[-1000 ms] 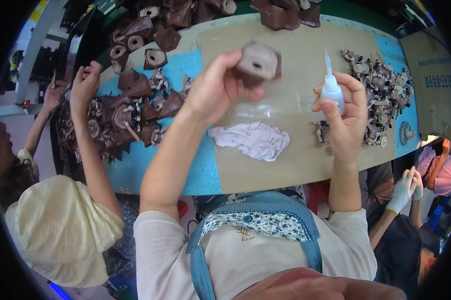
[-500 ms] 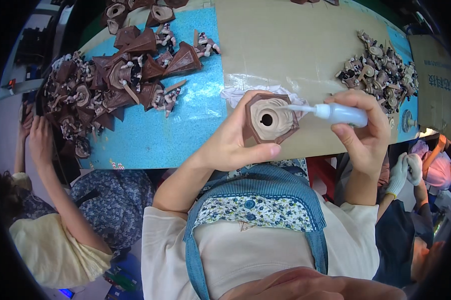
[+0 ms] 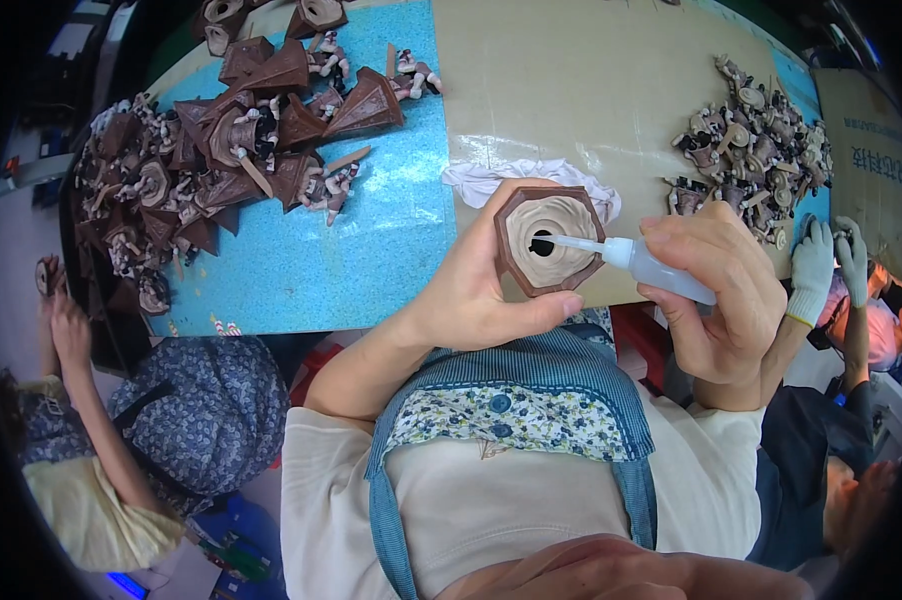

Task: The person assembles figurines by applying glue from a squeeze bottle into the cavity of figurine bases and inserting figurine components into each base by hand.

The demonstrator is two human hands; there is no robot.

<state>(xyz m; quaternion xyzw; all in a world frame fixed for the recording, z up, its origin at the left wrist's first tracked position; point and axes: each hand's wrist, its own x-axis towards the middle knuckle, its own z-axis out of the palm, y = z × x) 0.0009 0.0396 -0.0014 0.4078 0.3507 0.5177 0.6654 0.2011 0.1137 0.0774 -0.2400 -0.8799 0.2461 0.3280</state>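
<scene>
My left hand (image 3: 476,275) is wrapped round a brown hexagonal base (image 3: 561,268), whose beige ringed recess with a dark central hole faces me. In my right hand (image 3: 716,290) is a small translucent squeeze bottle (image 3: 659,270) with a long thin nozzle. The nozzle points left, its tip at the hole's edge; whether it touches cannot be made out. Just beyond the base a crumpled white cloth (image 3: 461,180) lies on the table.
Brown pointed pieces and small figures (image 3: 226,140) are heaped on the blue mat (image 3: 396,240) at left. More small figures (image 3: 756,140) lie piled at right by a cardboard box (image 3: 876,170). A gloved co-worker's hand (image 3: 811,260) rests near the right edge; another person's hand (image 3: 69,330) is at far left.
My right hand has moved the bottle left and slightly down, bringing its nozzle from the recess's rim to the hole. A co-worker's gloved hands have come up beside the table at right.
</scene>
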